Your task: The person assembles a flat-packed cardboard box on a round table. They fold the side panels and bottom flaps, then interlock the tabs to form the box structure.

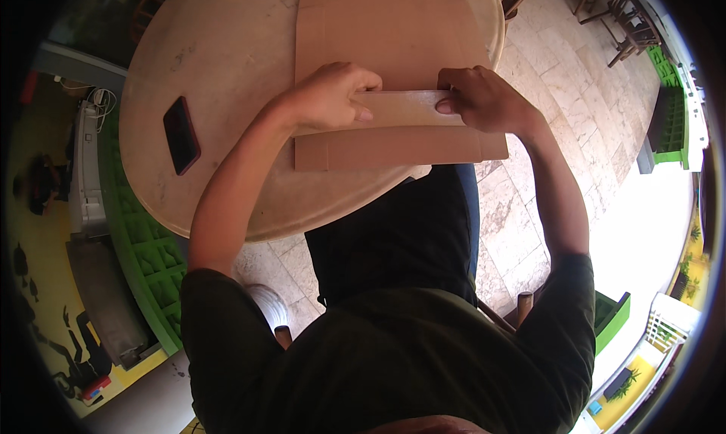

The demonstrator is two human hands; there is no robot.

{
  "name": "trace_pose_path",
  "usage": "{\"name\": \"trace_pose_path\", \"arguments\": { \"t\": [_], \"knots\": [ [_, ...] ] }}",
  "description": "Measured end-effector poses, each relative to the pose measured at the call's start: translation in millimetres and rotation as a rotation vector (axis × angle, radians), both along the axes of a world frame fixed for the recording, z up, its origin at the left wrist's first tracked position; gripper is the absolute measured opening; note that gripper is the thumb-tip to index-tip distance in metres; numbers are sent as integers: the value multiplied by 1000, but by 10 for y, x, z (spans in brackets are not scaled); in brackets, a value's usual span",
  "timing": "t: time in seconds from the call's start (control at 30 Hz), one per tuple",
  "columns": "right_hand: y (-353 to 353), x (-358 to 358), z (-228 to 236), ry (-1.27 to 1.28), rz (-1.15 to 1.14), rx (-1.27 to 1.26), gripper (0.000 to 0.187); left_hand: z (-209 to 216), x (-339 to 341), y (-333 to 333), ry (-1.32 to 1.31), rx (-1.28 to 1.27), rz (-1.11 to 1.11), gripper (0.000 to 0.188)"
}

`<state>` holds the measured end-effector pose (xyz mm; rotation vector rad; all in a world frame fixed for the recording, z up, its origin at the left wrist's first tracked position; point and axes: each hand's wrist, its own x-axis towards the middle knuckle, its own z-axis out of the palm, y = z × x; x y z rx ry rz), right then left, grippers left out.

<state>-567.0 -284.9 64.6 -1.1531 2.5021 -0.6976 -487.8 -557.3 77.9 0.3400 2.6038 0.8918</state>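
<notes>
A flat, creased sheet of brown cardboard [378, 33] lies on the round table in front of me and hangs slightly past its edge at the right. Above its near part, a pale, glossy strip [401, 108] stretches from hand to hand; it looks like wide tape, but I cannot be sure. My left hand [336, 93] pinches one end between thumb and curled fingers. The other end is in my right hand [484, 99], its thumb pressed on the strip. A narrow cardboard flap [401, 149] with cut corners shows on the near side.
A dark phone [181, 135] lies on the left side of the pale round table [242, 56]. Green lattice panels [147, 245] stand beyond it. Stone tiles [560, 93] cover the floor at the right, with wooden chairs [624, 25] at the far right.
</notes>
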Motion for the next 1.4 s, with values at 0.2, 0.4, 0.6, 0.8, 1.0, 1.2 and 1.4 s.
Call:
{"name": "trace_pose_path", "arguments": {
  "t": [0.2,0.4,0.6,0.8,1.0,1.2,1.4],
  "knots": [
    [-148,5,-58,207,-118,174,45,-47,-151,9,-159,-37,14,40],
    [-195,45,-39,152,-178,212,52,-237,565,688,766,-462,-39,54],
    [-32,114,116,115,-73,205,33,-332,600,685,666,-378,149,34],
    [82,639,34,572,-42,139,17,-247,673,649,749,-448,49,9],
    [98,584,429,1070,-21,-122,21,244,610,525,1082,-499,92,13],
    [-62,128,1543,1393,-204,-153,73,1388,36,209,1087,-573,341,24],
    [-82,248,1828,1486,-365,-774,82,2362,-190,-518,1244,-156,694,21]
  ]
}}
